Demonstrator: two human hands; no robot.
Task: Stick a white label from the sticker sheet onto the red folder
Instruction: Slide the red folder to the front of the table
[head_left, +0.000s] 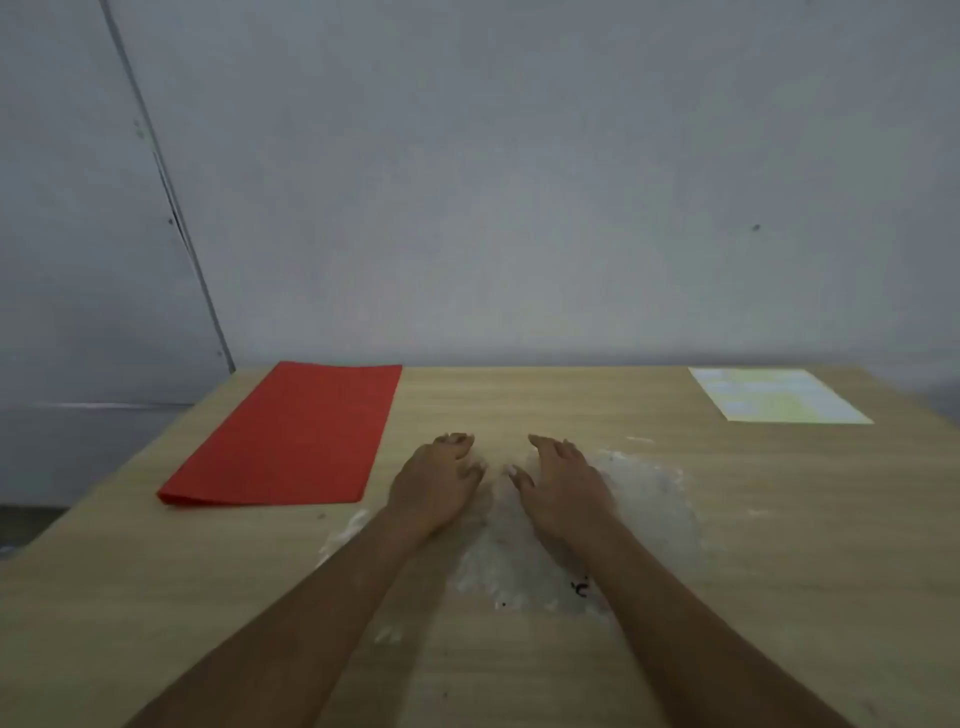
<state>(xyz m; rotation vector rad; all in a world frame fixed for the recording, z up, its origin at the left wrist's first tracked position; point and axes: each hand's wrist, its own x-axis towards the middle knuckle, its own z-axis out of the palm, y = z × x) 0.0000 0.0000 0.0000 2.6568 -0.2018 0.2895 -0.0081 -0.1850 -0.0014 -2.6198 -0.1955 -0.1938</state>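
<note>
Both forearms are extended forward, converging slightly. Left hand (435, 480) and right hand (563, 480) are held palm-down, side by side, fingers loosely spread, nothing gripped.

Looked like a bare office or workroom: plain wooden desk (519, 675) with whitish scuffed patch (639, 493), pushed against an unadorned grey wall (519, 182); panel seam (166, 182) at left. Exact type unclear.
</note>
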